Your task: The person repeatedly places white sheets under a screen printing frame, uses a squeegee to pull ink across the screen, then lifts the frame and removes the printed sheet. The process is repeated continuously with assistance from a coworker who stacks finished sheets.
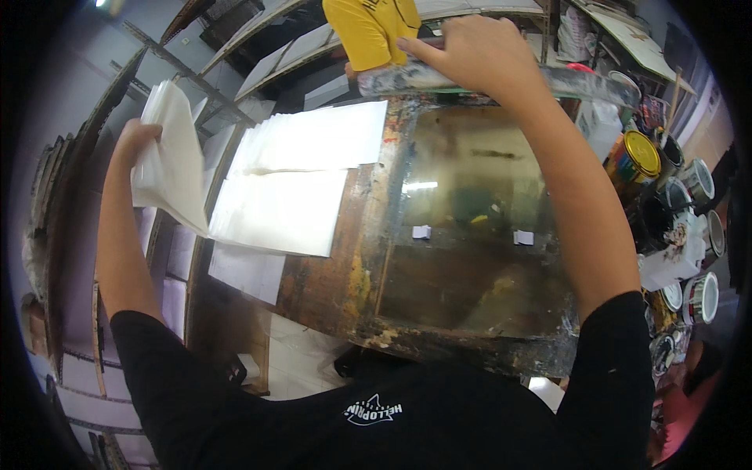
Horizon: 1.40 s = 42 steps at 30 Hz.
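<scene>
My left hand [139, 142] is raised on the left, its fingers closed on a sheaf of thin white sheets [174, 149] that hangs and curves down toward the table. The sheaf's lower corner meets stacks of white sheets [274, 207] on the wooden table's left part. At the far side, my right hand [489, 59] is closed over the upper edge of a grey, paint-smeared screen-printing frame [439, 77], which appears tilted up; its fingertips are partly hidden. Before it lies a stained glass plate [462, 290] bearing two small white paper pads [421, 233].
Paint cans and tubs [699, 298] crowd the right side, among them a yellow-lidded can [641, 154]. Drying racks [59, 258] line the left. Beyond the table stands a person in a yellow shirt [364, 35]. Another person's pink clothing [685, 415] shows at lower right.
</scene>
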Each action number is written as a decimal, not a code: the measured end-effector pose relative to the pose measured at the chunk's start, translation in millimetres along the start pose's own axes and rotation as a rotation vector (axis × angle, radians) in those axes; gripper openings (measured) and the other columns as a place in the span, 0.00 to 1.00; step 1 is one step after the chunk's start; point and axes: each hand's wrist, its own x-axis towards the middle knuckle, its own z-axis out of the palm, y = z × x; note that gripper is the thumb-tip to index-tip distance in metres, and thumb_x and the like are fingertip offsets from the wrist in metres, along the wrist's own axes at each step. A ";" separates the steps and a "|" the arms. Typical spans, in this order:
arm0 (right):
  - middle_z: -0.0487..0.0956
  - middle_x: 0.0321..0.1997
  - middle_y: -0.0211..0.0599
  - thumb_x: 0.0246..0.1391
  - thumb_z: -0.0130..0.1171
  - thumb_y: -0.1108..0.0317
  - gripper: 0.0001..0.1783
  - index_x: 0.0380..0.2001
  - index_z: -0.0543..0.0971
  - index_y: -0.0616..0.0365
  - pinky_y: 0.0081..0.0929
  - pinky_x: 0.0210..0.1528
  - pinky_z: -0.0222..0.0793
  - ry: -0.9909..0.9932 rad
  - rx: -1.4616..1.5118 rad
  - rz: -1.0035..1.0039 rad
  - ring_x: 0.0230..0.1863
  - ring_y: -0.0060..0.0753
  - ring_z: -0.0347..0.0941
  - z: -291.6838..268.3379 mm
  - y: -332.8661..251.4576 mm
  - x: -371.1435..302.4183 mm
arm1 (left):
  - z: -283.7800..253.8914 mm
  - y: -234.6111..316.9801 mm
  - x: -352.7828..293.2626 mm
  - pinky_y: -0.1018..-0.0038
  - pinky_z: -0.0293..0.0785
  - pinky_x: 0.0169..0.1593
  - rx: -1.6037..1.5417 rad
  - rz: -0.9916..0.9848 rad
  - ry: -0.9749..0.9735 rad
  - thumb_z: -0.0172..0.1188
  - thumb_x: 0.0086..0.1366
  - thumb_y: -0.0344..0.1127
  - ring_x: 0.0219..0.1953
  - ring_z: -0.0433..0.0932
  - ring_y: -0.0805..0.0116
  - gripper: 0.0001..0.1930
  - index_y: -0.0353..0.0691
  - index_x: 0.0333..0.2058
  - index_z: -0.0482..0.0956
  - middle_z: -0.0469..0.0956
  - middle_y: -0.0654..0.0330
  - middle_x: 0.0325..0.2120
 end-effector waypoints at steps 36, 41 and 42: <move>0.87 0.35 0.57 0.66 0.41 0.23 0.52 0.31 0.88 0.68 0.50 0.45 0.81 -0.303 -0.045 0.156 0.41 0.55 0.86 -38.6 -10.4 32.3 | 507.3 165.8 -116.0 0.57 0.79 0.31 -0.815 -0.257 -0.918 0.72 0.51 0.34 0.28 0.83 0.53 0.18 0.27 0.38 0.83 0.83 0.49 0.33; 0.87 0.36 0.59 0.66 0.43 0.24 0.51 0.30 0.88 0.68 0.51 0.49 0.80 -0.246 -0.026 0.138 0.43 0.57 0.86 -37.8 -14.6 27.5 | 507.5 167.7 -122.1 0.59 0.78 0.29 -0.807 -0.270 -0.901 0.73 0.50 0.33 0.28 0.84 0.55 0.19 0.26 0.39 0.82 0.82 0.49 0.33; 0.87 0.36 0.59 0.65 0.43 0.24 0.51 0.30 0.88 0.68 0.51 0.49 0.80 -0.240 -0.031 0.138 0.43 0.57 0.86 -35.9 -14.1 27.0 | 508.7 167.7 -126.5 0.59 0.78 0.29 -0.826 -0.279 -0.881 0.73 0.50 0.33 0.28 0.83 0.56 0.20 0.25 0.39 0.82 0.82 0.49 0.32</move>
